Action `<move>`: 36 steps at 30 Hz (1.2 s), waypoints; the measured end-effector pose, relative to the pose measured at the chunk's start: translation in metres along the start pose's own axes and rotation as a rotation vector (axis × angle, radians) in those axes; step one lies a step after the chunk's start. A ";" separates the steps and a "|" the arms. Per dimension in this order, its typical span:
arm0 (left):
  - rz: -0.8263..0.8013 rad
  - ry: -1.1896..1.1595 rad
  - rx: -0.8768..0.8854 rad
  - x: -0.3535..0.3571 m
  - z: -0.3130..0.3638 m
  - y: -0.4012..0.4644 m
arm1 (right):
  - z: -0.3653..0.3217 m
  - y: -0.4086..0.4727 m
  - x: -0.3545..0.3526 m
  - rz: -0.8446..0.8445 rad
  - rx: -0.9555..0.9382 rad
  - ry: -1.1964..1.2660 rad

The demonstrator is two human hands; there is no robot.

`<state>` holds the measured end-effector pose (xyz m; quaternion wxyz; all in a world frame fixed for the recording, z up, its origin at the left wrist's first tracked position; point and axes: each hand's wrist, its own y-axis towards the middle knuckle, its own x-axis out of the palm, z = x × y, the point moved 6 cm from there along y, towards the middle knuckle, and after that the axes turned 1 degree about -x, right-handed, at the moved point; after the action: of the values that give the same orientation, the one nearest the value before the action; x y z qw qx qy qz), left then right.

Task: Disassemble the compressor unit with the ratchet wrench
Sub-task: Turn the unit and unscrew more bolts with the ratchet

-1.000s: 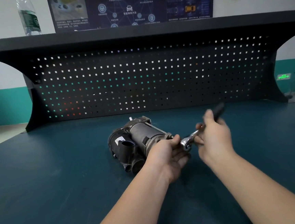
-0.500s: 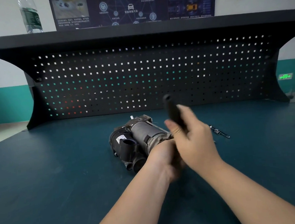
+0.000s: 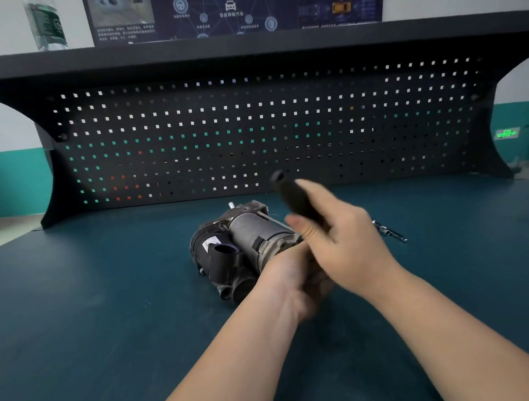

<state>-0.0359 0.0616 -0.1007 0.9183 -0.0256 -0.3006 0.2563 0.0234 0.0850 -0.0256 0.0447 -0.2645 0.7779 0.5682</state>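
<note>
Compressor unit (image 3: 245, 250) lies on its side mid-bench on teal mat (image 3: 90, 311). Right hand (image 3: 347, 244) grips ratchet wrench (image 3: 291, 194) by its black handle, head hidden. Left hand (image 3: 295, 277) at unit's near end; grip hidden, cannot tell. Loose bolt (image 3: 389, 231) lies right of the hands

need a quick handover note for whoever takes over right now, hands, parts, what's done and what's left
Right hand: holds the ratchet wrench by its black handle, which points up and away; the head end is hidden behind the hands.
Left hand: at the near end of the compressor unit; its grip is hidden by the right hand.
Compressor lies on its side mid-bench.
Done: one long bolt lies loose on the bench to the right.
Left: the remaining fasteners; the unit looks otherwise assembled.
</note>
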 end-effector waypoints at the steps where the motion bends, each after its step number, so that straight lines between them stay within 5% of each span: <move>1: -0.008 -0.026 0.015 0.000 0.000 0.000 | -0.004 -0.001 0.004 -0.028 -0.021 -0.020; 4: 0.058 0.071 -0.012 -0.003 0.001 0.000 | 0.010 0.000 -0.007 0.174 0.172 0.239; 9: 0.120 0.093 -0.041 -0.006 0.002 0.002 | 0.076 -0.039 -0.008 0.776 1.127 0.985; 11: 0.099 0.087 -0.038 -0.005 0.002 0.002 | 0.078 -0.048 0.001 0.846 1.274 1.118; 14: 0.074 0.102 -0.047 -0.003 0.001 0.002 | 0.064 -0.022 -0.018 0.676 0.848 0.771; 17: 0.009 0.117 -0.031 0.000 0.000 0.000 | 0.013 0.003 -0.013 0.171 0.194 0.217; 19: -0.023 0.083 0.013 -0.001 0.002 0.002 | -0.004 -0.001 0.006 -0.036 -0.017 0.011; 23: 0.021 0.034 -0.012 -0.003 0.002 0.000 | 0.006 -0.003 -0.003 0.199 0.177 0.267; 27: 0.073 0.021 -0.045 -0.003 0.000 0.003 | 0.062 -0.025 -0.018 0.694 0.884 0.783; 30: 0.077 0.006 -0.058 -0.003 -0.003 0.005 | 0.073 -0.049 -0.002 0.841 1.291 1.123; 32: 0.051 -0.008 -0.064 -0.001 -0.002 0.003 | 0.071 -0.044 -0.003 0.807 1.206 1.078; 34: 0.047 -0.012 -0.036 -0.004 -0.002 0.006 | 0.057 -0.020 -0.019 0.644 0.825 0.749; 36: 0.028 -0.003 0.012 0.005 0.000 0.003 | 0.020 0.001 -0.019 0.301 0.346 0.336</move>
<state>-0.0341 0.0666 -0.0991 0.9143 -0.0238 -0.3001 0.2711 0.0346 0.1099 -0.0242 -0.1251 -0.2250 0.8904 0.3754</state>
